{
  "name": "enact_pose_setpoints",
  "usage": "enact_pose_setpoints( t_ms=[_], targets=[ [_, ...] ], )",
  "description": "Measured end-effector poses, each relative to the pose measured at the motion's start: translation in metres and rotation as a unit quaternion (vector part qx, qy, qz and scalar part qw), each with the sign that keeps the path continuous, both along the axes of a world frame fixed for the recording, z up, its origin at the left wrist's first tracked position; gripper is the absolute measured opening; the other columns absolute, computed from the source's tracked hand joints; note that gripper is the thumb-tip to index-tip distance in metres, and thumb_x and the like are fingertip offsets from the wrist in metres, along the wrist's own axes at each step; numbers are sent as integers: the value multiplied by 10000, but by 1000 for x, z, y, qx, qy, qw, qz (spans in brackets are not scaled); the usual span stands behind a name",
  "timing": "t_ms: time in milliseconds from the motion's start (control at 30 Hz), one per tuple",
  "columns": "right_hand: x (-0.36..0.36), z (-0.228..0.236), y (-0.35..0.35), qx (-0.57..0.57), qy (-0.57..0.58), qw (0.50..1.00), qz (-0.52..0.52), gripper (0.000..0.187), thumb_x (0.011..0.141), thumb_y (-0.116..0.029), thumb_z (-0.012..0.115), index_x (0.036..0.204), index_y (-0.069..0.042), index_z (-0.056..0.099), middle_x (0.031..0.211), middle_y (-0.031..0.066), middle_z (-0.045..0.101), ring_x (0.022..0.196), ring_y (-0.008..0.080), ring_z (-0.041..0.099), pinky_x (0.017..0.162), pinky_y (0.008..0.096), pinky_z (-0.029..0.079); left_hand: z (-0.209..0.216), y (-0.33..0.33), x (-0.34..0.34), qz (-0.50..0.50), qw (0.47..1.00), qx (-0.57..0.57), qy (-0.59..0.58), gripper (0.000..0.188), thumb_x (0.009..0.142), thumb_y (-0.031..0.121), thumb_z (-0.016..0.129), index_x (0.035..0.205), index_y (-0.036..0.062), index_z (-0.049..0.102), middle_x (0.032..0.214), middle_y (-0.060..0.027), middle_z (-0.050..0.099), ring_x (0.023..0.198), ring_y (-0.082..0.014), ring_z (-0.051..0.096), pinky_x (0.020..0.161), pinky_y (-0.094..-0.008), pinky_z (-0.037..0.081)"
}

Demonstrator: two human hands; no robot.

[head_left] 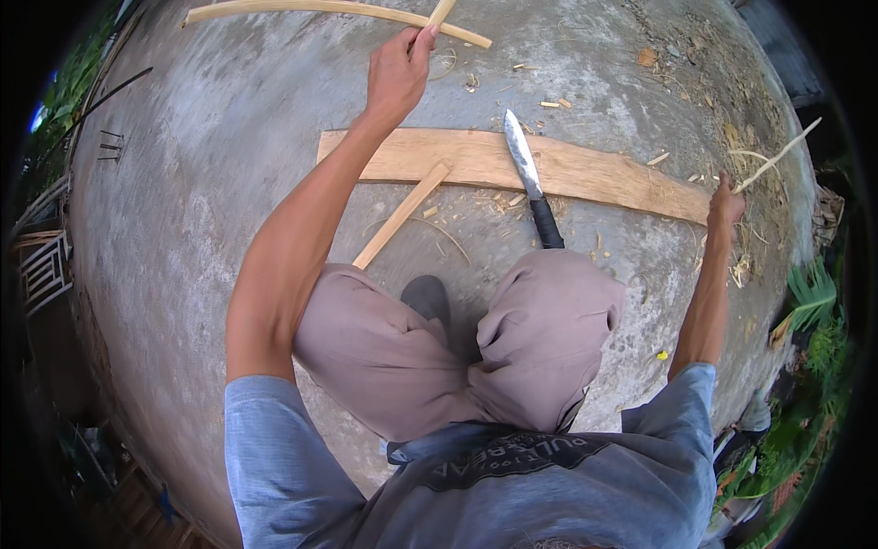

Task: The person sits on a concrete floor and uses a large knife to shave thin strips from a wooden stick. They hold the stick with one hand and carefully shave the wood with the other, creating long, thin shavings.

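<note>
Left hand [398, 73] clamped on a short bamboo stick [440, 16] crossing a long bamboo strip [302, 9] on the concrete floor [229, 137], right hand [727, 206] closed on a thin sliver [777, 156], knife [530, 178] lying on the wooden plank [604, 174] between them.

Left hand [395, 69] around a bamboo strip [439, 16], right hand [725, 203] gripping a thin sliver [777, 156], knife [530, 178] across the plank [585, 169].

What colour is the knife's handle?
Black; the knife handle lies against the wooden board, clearest in the head view.
</note>
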State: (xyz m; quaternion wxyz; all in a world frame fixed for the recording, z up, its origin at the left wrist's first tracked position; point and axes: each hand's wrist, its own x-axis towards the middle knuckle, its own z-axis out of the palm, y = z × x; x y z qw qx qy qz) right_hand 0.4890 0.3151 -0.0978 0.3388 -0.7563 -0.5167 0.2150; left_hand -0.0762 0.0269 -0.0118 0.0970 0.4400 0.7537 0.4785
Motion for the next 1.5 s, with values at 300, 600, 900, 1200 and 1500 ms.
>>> enact_pose_setpoints(
  t_ms=[300, 600, 900, 1200, 1500],
  targets=[
    [-274, -85, -274, -93, -3, 841, 533, 223, 945, -157, 611, 1106, -33, 702, 946, 245, 702, 760, 444, 657, 698, 463, 539, 30, 0, 17, 35, 989, 133, 50, 324, 1039, 278, 567, 961, -12, 689, 641, -163, 572, 573, -236, 541, 562, -389, 425],
    [-377, -105, -339, 279, -200, 570, 746, 465, 871, -61, 558, 1331, -126, 578, 1349, 147, 537, 1325, 318, 464, 1136, 501, 303, 20, -22, 22, -127, 985, -118, -6, 493, 1024, 449, 551, 954, -4, 734, 678, -51, 598, 616, -129, 521, 580, -338, 413],
    [-274, -90, -309, -48, -190, 744, 639, 317, 914, -137, 599, 1224, -90, 637, 1047, 113, 723, 842, 370, 704, 699, 468, 541, 19, -12, 16, -129, 983, -132, 0, 528, 1018, 491, 544, 949, 3, 733, 609, -33, 483, 575, -140, 435, 556, -341, 363],
    [-196, -74, -272, -268, 246, 882, 298, 363, 1069, -325, 503, 1101, 12, 635, 784, 70, 677, 527, 115, 563, 488, 284, 485, -24, 6, -7, -182, 953, -241, 26, 514, 1010, 502, 547, 890, 31, 718, 601, -38, 485, 575, -148, 473, 562, -356, 396],
    [-205, -85, -255, -277, 328, 855, 291, 376, 1082, -281, 478, 1211, 57, 578, 862, 115, 701, 612, 148, 652, 492, 292, 517, -59, -9, -2, -298, 766, -569, -16, 502, 1019, 459, 552, 760, 37, 634, 601, -23, 530, 470, -136, 419, 447, -346, 340]
  ],
)
